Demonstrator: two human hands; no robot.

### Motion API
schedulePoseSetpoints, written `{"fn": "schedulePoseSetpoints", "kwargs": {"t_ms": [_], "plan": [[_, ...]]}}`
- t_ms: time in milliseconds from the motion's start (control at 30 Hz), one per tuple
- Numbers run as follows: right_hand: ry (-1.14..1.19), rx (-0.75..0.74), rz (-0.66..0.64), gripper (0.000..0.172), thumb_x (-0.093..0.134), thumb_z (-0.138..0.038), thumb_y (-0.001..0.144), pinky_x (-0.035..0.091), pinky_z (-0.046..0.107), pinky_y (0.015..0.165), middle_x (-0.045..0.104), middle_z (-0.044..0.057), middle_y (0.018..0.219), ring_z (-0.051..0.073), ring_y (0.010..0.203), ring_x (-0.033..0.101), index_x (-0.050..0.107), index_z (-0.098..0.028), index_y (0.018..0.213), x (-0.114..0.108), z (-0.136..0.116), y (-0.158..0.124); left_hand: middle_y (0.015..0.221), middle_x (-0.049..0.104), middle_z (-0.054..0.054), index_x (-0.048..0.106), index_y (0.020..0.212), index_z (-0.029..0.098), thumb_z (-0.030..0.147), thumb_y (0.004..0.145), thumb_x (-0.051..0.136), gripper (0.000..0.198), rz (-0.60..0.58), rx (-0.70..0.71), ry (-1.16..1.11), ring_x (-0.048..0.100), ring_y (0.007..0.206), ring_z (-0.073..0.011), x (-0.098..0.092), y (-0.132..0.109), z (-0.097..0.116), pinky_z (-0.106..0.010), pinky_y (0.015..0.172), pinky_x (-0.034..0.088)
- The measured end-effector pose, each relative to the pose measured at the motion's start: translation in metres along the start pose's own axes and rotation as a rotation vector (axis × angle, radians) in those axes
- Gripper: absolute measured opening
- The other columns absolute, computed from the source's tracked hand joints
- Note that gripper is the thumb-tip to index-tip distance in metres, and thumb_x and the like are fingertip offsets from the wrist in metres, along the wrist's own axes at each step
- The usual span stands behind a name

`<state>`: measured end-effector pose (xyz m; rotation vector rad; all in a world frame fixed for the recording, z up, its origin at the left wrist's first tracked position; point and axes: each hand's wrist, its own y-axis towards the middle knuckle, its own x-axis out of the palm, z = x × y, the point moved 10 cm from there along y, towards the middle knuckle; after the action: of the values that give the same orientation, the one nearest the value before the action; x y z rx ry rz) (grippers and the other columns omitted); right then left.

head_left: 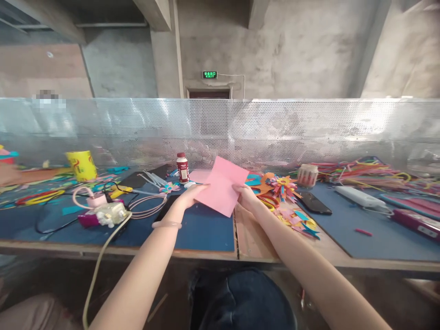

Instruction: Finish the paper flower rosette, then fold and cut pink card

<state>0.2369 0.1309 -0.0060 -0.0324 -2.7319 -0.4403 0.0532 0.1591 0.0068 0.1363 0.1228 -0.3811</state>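
Pink sheet [222,185] noted above the worktop [252,240], left hand [191,196] pinching its left edge and right hand [247,197] its right, exact grip too blurred to certify from where I stand; judged light, flexible, easily creased, best taken gently by opposite edges.

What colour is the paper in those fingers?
The paper is pink; the head view shows it best.
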Motion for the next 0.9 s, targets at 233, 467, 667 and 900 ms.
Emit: {"fn": "schedulePoseSetpoints", "kwargs": {"t_ms": [233, 467, 667, 900], "plan": [[-0.068, -0.141, 0.015, 0.039, 0.053, -0.014, 0.065, 0.049, 0.035, 0.081, 0.069, 0.003, 0.098, 0.020, 0.090, 0.063, 0.066, -0.020, 0.102, -0.013, -0.029, -0.004, 0.082, 0.069, -0.009, 0.058, 0.096, 0.015, 0.029, 0.080, 0.057, 0.021, -0.096, -0.138, -0.321, 0.067, 0.078, -0.0188, 0.009, -0.001, -0.009, -0.031, 0.075, 0.052], [-0.783, -0.449, -0.044, 0.060, 0.035, 0.001, 0.062, 0.033, 0.038, 0.103, 0.054, 0.003, 0.127, 0.019, 0.119, 0.047, 0.067, -0.023, 0.107, 0.022, -0.049, -0.020, 0.091, 0.069, -0.013, 0.054, 0.103, 0.016, 0.053, 0.082, 0.047, 0.043, -0.116, -0.113, -0.353, 0.067, 0.081, -0.0225, 0.009, 0.006, -0.013, -0.039, 0.080, 0.051], [-0.980, -0.433, -0.150, 0.059, 0.041, 0.002, 0.061, 0.031, 0.036, 0.104, 0.048, 0.008, 0.132, 0.023, 0.122, 0.044, 0.066, -0.019, 0.110, 0.045, -0.049, -0.034, 0.094, 0.068, -0.014, 0.054, 0.107, 0.014, 0.037, 0.073, 0.066, 0.043, -0.138, 0.014, -0.122, 0.067, 0.077, -0.0225, 0.015, -0.002, -0.001, -0.036, 0.070, 0.054], [-0.428, 0.029, -0.111, 0.069, 0.058, -0.026, 0.072, 0.044, 0.042, 0.092, 0.046, 0.008, 0.134, 0.026, 0.112, 0.052, 0.034, -0.025, 0.137, 0.029, -0.032, -0.038, 0.099, 0.066, -0.011, 0.058, 0.105, 0.015, 0.029, 0.072, 0.067, 0.036, -0.104, 0.095, -0.024, 0.065, 0.079, -0.0213, 0.020, -0.011, 0.015, -0.031, 0.061, 0.056]]}}
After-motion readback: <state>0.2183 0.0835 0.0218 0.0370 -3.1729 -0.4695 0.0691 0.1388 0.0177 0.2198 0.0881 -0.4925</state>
